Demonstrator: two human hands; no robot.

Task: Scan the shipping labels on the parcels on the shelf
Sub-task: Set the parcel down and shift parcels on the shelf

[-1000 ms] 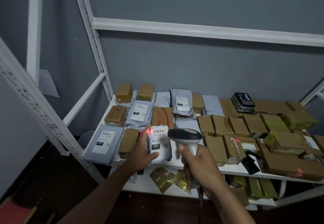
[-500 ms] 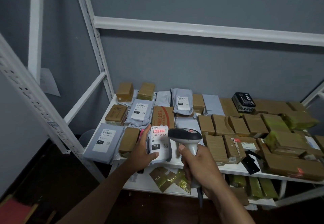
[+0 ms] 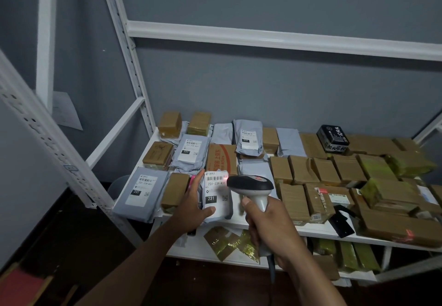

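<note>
My left hand (image 3: 194, 206) holds a small grey mailer parcel (image 3: 216, 195) at the front edge of the white shelf (image 3: 318, 230), thumb on its lower face, fingers behind its left side. Its white label reads 231-239-K01 and 231. My right hand (image 3: 270, 224) grips the handle of a grey-and-black barcode scanner (image 3: 251, 186), whose head points at the label from the right. Red scanner light falls on the label's upper part and on my left fingers. More labelled grey mailers (image 3: 141, 188) (image 3: 191, 151) (image 3: 248, 139) lie on the shelf.
Several brown taped boxes (image 3: 346, 169) and a black box (image 3: 333, 135) cover the shelf's middle and right. A white upright post (image 3: 124, 49) stands at the shelf's left rear. A lower shelf (image 3: 203, 250) holds gold-wrapped packets (image 3: 229, 240). Grey wall behind.
Both hands keep their grips. The red scanner light has shifted across the top of the held parcel's label; the view has drifted slightly.
</note>
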